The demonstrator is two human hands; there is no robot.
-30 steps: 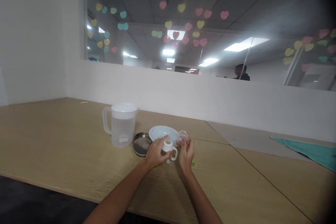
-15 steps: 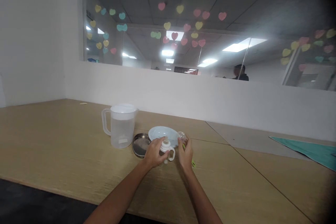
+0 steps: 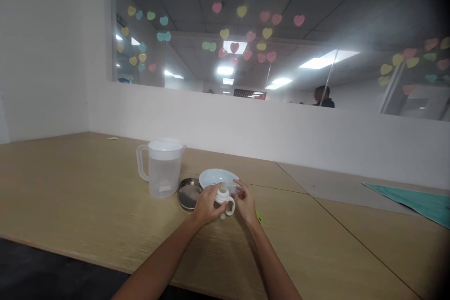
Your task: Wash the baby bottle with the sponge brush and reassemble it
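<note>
My left hand [image 3: 206, 206] is closed around a baby bottle [image 3: 222, 197] with a white collar, a pale teat on top and a white side handle [image 3: 231, 206]. Close to the bottle's right side, my right hand [image 3: 245, 201] curls its fingers about a clear plastic cap [image 3: 236, 189], mostly covered by the fingers. Behind both hands sits a pale blue bowl [image 3: 214, 176]. A round steel dish [image 3: 189, 192] lies just left of the bottle. Beyond my right wrist, a small bright green item [image 3: 259, 217] shows in part on the table.
A clear plastic pitcher [image 3: 163, 171] with liquid in it stands to the left. On the wooden table [image 3: 87, 197], a teal cloth [image 3: 411, 199] lies at the far right. A window with heart stickers rises behind; a person [image 3: 325, 98] is beyond it.
My right hand has moved left with the clear cap, closer to the bottle's top. My left hand keeps holding the bottle in place.
</note>
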